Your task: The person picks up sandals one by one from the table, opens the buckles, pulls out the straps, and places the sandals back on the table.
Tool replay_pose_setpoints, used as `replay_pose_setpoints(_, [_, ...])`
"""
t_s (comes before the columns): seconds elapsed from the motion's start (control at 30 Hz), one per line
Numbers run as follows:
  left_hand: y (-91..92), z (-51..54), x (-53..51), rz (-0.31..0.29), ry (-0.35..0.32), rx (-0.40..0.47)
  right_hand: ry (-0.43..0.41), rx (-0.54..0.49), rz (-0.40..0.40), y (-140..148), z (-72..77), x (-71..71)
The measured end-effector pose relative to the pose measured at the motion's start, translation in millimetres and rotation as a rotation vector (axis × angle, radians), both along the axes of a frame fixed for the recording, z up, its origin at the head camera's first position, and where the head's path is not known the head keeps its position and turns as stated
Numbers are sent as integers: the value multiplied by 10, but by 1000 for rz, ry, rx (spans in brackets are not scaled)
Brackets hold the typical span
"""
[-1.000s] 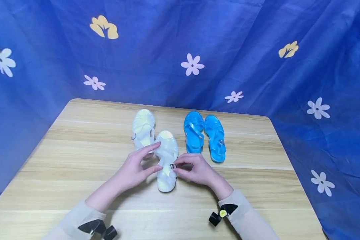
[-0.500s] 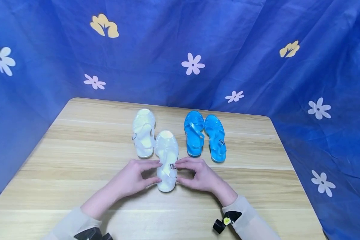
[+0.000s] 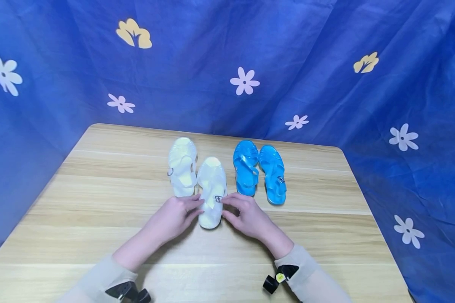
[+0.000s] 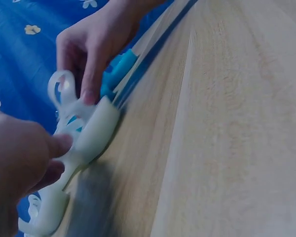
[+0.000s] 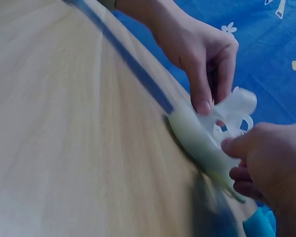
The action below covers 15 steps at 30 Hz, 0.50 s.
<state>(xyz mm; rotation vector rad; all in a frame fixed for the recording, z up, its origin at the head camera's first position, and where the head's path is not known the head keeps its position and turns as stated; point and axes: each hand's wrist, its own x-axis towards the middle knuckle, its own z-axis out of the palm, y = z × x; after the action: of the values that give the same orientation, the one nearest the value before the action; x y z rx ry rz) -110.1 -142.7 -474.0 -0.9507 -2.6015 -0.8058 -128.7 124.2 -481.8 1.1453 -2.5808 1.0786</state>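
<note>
A white jelly sandal (image 3: 211, 179) lies between my two hands, toe toward the back, its dark buckle (image 3: 218, 199) on the right side. My left hand (image 3: 176, 216) holds its left edge near the heel, thumb and fingers bent against it. From the other side my right hand (image 3: 250, 214) grips the heel part by the buckle. Both thumbs press the rear of the sandal (image 5: 200, 143) in the right wrist view. Just left of it rests the other white sandal (image 3: 182, 164), upright on its sole.
A blue sandal (image 3: 245, 168) and its mate (image 3: 273, 174) stand side by side at the back right of the wooden table (image 3: 106, 176). Behind the table hangs a blue curtain (image 3: 197, 50) with printed flowers.
Both hands shifted from the strap and buckle to the sides of the nearer white sandal. That sandal has slid away from me, closer alongside its mate. The blue sandals stayed put.
</note>
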Motion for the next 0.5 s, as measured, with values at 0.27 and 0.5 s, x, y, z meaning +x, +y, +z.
replay_pose_setpoints(0.27, [153,45,-108,144,44,-19,1,50,-190,-216,25,-84])
replay_pose_setpoints(0.5, [239,83,-182,233,17,-42,7,33,-273,-356,14,-192])
